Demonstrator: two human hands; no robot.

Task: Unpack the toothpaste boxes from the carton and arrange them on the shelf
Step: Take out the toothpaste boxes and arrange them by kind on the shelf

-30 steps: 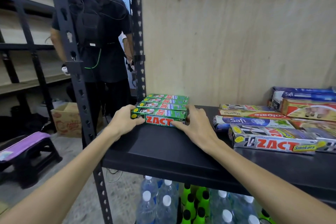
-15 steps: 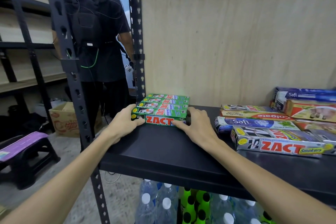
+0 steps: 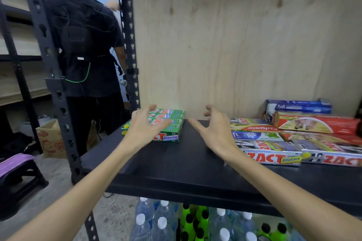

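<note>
Floor at the far left carries a black step stool (image 3: pixel 18 174) with a purple top, and past it, toward 11 o'clock, a brown carton (image 3: pixel 50 141) sits beside the black rack upright (image 3: pixel 56 92). A person in black clothing (image 3: pixel 86 49) stands behind that upright, back turned.

On the black shelf (image 3: pixel 188 166), at its 10 o'clock corner, lies a block of green ZACT toothpaste boxes (image 3: pixel 170 123), side by side with their long sides running left to right and the front face reading "Whitening". The left hand (image 3: pixel 144 128) hovers over the left end of this block, fingers spread and relaxed, gripping nothing; whether the palm touches the boxes cannot be told. Just to the right of the block, the right hand (image 3: pixel 213 129) is held above bare shelf, fingers splayed and slightly bent, thumb pointing toward the green boxes but apart from them.

At 3 o'clock from the hands lies a mixed spread of toothpaste boxes (image 3: pixel 290 143): silver ZACT Smokers cartons at the front, Safi and Colgate boxes behind, a blue Safi box and a red box stacked near the plywood back panel (image 3: pixel 235 35).

Below the shelf, at 6 o'clock, stand clear water bottles (image 3: pixel 156 221) with white caps and green bottles (image 3: pixel 194 223) with black caps.
</note>
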